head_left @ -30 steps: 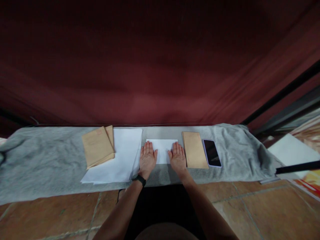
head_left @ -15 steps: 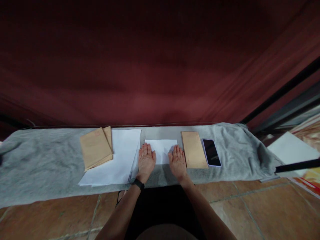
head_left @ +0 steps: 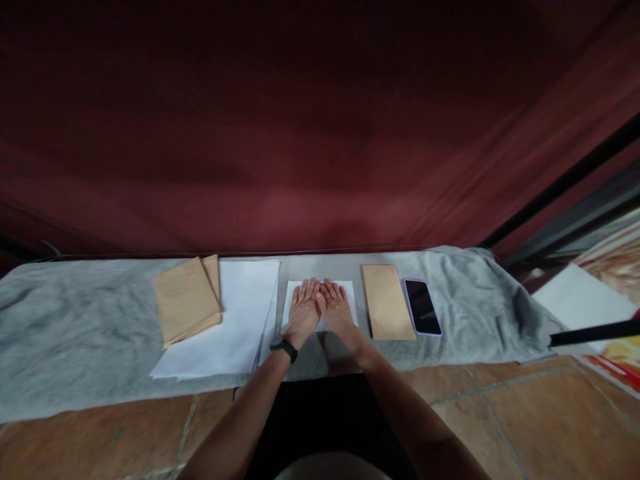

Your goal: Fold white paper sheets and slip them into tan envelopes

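A white sheet of paper (head_left: 350, 291), smaller than the sheets to its left, lies flat on the grey cloth in front of me. My left hand (head_left: 304, 308) rests palm down on it, fingers spread out. My right hand (head_left: 336, 307) lies flat on the same paper, right beside the left, with the two hands touching near the middle. Between them they cover most of the sheet. To the right of the paper is a stack of brown envelopes (head_left: 388, 301). A black watch (head_left: 285, 348) sits on my left wrist.
White sheets (head_left: 240, 327) lie at the left, partly under more brown envelopes (head_left: 187, 297). A phone (head_left: 423, 307) is right of the envelope stack. Grey cloth (head_left: 85, 327) covers the narrow surface. Behind it hangs a dark red curtain (head_left: 310, 167); a black bar (head_left: 595, 333) stands at right.
Both hands have slid inward from the paper's left and right edges to its middle, where they now meet. They stay flat on the sheet.
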Tool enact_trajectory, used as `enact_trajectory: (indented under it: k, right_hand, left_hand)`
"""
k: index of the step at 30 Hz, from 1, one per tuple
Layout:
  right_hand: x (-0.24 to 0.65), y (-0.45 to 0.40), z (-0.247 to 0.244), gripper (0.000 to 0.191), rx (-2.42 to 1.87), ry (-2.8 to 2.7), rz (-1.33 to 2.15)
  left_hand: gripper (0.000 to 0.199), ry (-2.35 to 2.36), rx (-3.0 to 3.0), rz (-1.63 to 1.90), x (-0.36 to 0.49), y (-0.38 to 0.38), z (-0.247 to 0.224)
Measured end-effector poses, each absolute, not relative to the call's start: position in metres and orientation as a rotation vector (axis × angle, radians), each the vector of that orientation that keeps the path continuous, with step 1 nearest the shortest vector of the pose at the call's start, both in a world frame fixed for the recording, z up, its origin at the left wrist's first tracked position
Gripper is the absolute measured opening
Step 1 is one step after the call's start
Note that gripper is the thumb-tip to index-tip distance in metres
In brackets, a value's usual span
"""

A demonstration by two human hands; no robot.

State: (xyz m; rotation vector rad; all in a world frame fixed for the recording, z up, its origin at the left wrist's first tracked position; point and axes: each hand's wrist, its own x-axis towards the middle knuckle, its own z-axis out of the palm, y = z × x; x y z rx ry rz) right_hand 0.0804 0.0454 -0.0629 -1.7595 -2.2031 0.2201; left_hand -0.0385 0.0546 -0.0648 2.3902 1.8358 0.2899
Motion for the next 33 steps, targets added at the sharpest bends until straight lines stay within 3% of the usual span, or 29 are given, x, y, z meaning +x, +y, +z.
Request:
enact_trajectory:
  k: [33]
  right_hand:
    - [0.111,0.031,-0.087,0.056,-1.829,-1.991,-0.065]
  left_hand:
    - [0.06,2.092,2.313,0.441,-0.057,0.043,-0.069]
